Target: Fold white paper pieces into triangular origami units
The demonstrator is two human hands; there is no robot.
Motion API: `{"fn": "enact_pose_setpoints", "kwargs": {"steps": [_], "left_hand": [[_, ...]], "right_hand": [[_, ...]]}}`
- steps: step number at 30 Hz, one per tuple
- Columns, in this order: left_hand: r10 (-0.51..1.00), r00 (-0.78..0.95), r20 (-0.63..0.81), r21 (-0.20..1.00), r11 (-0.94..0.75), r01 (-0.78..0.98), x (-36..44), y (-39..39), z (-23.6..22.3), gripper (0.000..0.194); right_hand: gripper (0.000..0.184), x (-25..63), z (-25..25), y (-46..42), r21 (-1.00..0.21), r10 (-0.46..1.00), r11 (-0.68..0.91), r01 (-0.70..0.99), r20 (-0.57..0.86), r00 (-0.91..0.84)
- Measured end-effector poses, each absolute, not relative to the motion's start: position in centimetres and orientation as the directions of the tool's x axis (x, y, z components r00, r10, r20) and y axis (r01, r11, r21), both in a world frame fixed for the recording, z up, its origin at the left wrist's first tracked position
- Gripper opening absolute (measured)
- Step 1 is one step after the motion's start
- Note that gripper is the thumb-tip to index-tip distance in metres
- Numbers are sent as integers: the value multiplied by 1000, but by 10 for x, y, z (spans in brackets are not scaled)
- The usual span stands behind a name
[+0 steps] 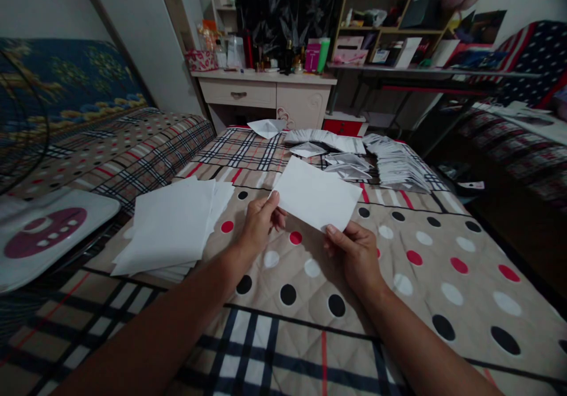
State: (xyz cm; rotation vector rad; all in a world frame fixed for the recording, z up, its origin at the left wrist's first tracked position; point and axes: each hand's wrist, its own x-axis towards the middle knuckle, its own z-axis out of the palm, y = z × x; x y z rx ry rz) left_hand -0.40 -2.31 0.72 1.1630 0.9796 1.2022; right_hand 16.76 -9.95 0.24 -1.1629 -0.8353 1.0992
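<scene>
A white sheet of paper (pixel 316 194) is held up above the bed, tilted, its near edge toward me. My left hand (pixel 261 218) pinches its left corner between thumb and fingers. At the near right corner, my right hand (pixel 354 248) grips it with the thumb on top. Whether the sheet is folded I cannot tell. To the left of my left hand lies a loose stack of white paper (pixel 172 221). Beyond the sheet are folded paper pieces (pixel 348 165) and a long fanned row of folded paper (pixel 398 162).
The bed has a dotted and checked quilt (pixel 287 266). A single folded paper (pixel 267 127) lies near its far edge. On the left rests a white folding table (pixel 57 230) with a purple print. Behind stand a cluttered dresser (pixel 261 91) and a shelf (pixel 381 29).
</scene>
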Motion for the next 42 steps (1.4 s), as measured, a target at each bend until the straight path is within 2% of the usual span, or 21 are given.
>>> {"fn": "enact_pose_setpoints", "kwargs": {"steps": [6,10,13,15,18,21,24,27,29,31,32,35,37,40,42], "left_hand": [[998,55,16,988,-8,-154,-7,-16,3,65],[982,-2,190,978,-190,-84,-7,-16,5,42],[955,124,270,958,-280,66,-2,-20,3,66],[919,261,297,930,-340,140,1,-23,0,68],[876,364,316,885,-411,221,3,-26,-4,52],[874,329,358,873,-439,214,2,-25,-3,26],[910,237,340,919,-375,122,0,-22,-1,17],[958,179,223,975,-223,-24,-2,-19,-1,19],[973,178,149,986,-133,-97,-2,-17,-1,27],[974,201,102,988,-76,-134,-1,-17,-2,35],[971,223,88,988,-56,-144,-1,-17,-3,36],[942,325,89,988,-42,-148,-2,-17,-6,35],[920,358,159,986,-132,-99,-4,-15,-7,27],[877,340,340,912,-396,108,-9,-12,-8,7],[831,344,436,813,-528,245,-13,-10,-8,13]], "right_hand": [[29,165,4,-101,-960,964,-9,-280,-83,254],[27,168,2,-97,-950,939,54,-308,-57,339],[26,168,2,-96,-953,935,60,-297,-51,352],[26,167,4,-96,-961,944,41,-273,-52,325],[27,163,7,-99,-973,967,5,-230,-54,250],[28,161,8,-102,-981,989,-3,-196,-31,141],[25,162,5,-104,-983,980,115,-146,87,180],[20,169,2,-101,-965,861,259,-41,212,462],[32,176,0,-97,-962,775,266,66,253,579],[50,183,-2,-92,-952,776,243,187,306,551],[51,187,-2,-91,-935,795,251,250,347,498],[26,195,-3,-88,-836,819,356,417,494,292],[20,199,-3,-87,-780,805,421,463,557,206],[20,200,-2,-87,-770,819,424,477,551,161],[19,200,-4,-86,-799,860,374,471,489,147]]}}
